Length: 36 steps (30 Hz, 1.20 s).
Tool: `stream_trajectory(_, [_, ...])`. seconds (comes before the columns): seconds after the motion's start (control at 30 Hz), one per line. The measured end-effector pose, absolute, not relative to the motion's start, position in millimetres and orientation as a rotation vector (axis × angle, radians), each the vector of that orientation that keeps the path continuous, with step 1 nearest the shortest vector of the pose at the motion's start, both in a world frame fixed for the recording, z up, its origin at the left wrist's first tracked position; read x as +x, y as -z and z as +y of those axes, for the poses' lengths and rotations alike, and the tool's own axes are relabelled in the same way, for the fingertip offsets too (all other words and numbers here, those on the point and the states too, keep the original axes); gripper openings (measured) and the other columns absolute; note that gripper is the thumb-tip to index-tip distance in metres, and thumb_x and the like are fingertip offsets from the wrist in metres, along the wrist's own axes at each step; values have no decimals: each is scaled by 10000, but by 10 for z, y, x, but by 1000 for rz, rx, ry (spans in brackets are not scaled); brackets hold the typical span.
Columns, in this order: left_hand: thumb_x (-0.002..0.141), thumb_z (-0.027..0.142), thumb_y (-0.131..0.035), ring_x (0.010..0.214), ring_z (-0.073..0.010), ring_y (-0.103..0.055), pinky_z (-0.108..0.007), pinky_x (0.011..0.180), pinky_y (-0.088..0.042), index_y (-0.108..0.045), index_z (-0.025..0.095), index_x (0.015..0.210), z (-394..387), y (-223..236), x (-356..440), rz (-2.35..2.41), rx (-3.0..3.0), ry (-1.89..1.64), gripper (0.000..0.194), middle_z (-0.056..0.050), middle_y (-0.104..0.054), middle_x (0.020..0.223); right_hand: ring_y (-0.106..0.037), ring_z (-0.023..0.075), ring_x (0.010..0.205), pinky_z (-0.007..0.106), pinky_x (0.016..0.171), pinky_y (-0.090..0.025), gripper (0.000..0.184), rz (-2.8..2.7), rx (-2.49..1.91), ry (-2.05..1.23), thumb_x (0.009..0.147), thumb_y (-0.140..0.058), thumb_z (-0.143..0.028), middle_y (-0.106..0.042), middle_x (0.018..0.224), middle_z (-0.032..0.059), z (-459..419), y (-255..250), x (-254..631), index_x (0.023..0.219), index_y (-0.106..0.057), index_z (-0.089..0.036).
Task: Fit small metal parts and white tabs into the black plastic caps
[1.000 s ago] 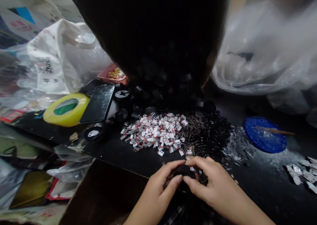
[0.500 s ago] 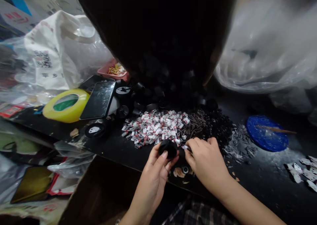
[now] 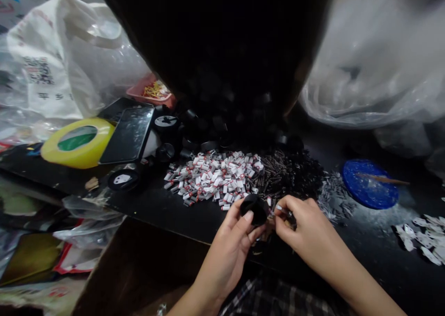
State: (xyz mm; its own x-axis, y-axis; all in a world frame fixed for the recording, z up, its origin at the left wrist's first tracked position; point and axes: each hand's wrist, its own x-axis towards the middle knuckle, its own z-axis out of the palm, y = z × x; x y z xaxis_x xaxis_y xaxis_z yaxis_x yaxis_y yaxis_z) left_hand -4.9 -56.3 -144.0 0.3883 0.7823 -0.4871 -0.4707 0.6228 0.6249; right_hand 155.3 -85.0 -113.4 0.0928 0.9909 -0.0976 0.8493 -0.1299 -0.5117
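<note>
The left hand (image 3: 232,242) holds a black round cap (image 3: 253,208) above the table edge (image 3: 181,214), open side toward the right hand (image 3: 301,223), whose fingers pinch a small white piece (image 3: 280,208) beside it.

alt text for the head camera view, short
Two bare hands work at the edge of a dark table: the left hand holds a small round black part, and the right hand pinches a tiny white piece beside it. Behind them lie a heap of red-and-white pieces, dark springs, a yellow tape roll and a blue lid.
</note>
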Motion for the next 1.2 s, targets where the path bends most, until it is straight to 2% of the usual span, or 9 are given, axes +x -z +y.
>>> stream_trajectory(0.13, [817,293,-705,1021,-201,-664,-274,857,-540,-640,223,1082,-571,1459,18,898,434,-855,282,-47,-700,1063,-543,192,705,299,663,-387,41,-1738,-2093,-553,835,-567,-208,-658,760,-1,-901,1194,1591,813,-599,-223])
stream_trajectory(0.27, [845,296,-671,1086,-224,-633,-337,938,-518,-631,215,1111,-623,1467,34,862,428,-856,281,-66,-677,1136,-552,210,729,312,671,-401,39,-1659,-2136,-569,848,-573,-239,-663,774,2,-957,1209,1638,821,-599,-225])
stream_trajectory(0.37, [864,301,-647,1083,-245,-630,-383,938,-519,-625,206,1125,-674,1448,59,806,406,-771,279,-89,-666,1159,-552,198,714,304,663,-396,50,-1668,-2078,-595,822,-574,-178,-659,759,-5,-1005,1175,1634,801,-590,-220])
stream_trajectory(0.67, [902,292,-601,1040,-209,-634,-361,905,-533,-617,256,1138,-762,1459,74,761,349,-745,239,-48,-654,1162,-579,174,826,283,725,-429,118,-1519,-1912,-825,877,-551,-139,-665,899,-6,-1131,1178,1561,921,-610,-231])
stream_trajectory(0.77, [878,307,-639,1059,-189,-614,-281,884,-526,-637,271,1103,-792,1528,-3,821,516,-731,228,-21,-648,1139,-572,174,811,285,722,-411,208,-1563,-1914,-809,841,-568,-69,-681,898,-22,-1142,1191,1567,944,-629,-239])
stream_trajectory(0.87, [877,301,-645,1066,-156,-607,-219,886,-510,-640,280,1099,-777,1567,-49,897,656,-764,223,-2,-654,1136,-579,172,787,305,740,-380,206,-1698,-1884,-707,868,-576,-86,-695,911,-22,-1087,1186,1588,970,-651,-249])
stream_trajectory(1.0, [902,265,-606,1053,-190,-645,-362,964,-518,-623,242,1084,-679,1513,40,867,410,-878,184,-42,-676,1154,-579,204,751,364,743,-321,86,-1933,-2090,-258,915,-567,-186,-666,876,42,-904,1215,1567,908,-653,-188])
stream_trajectory(1.07, [892,240,-618,1016,-195,-668,-379,969,-518,-618,216,1093,-624,1482,110,848,322,-909,203,-65,-689,1132,-574,219,730,380,730,-307,87,-2041,-2178,-118,906,-566,-177,-647,852,58,-819,1244,1539,866,-643,-172])
stream_trajectory(1.2, [886,233,-626,1028,-203,-673,-373,960,-525,-595,207,1133,-563,1483,176,841,269,-949,251,-82,-691,1147,-579,225,763,383,750,-329,64,-2008,-2150,-158,893,-574,-160,-643,886,56,-780,1254,1557,866,-631,-171])
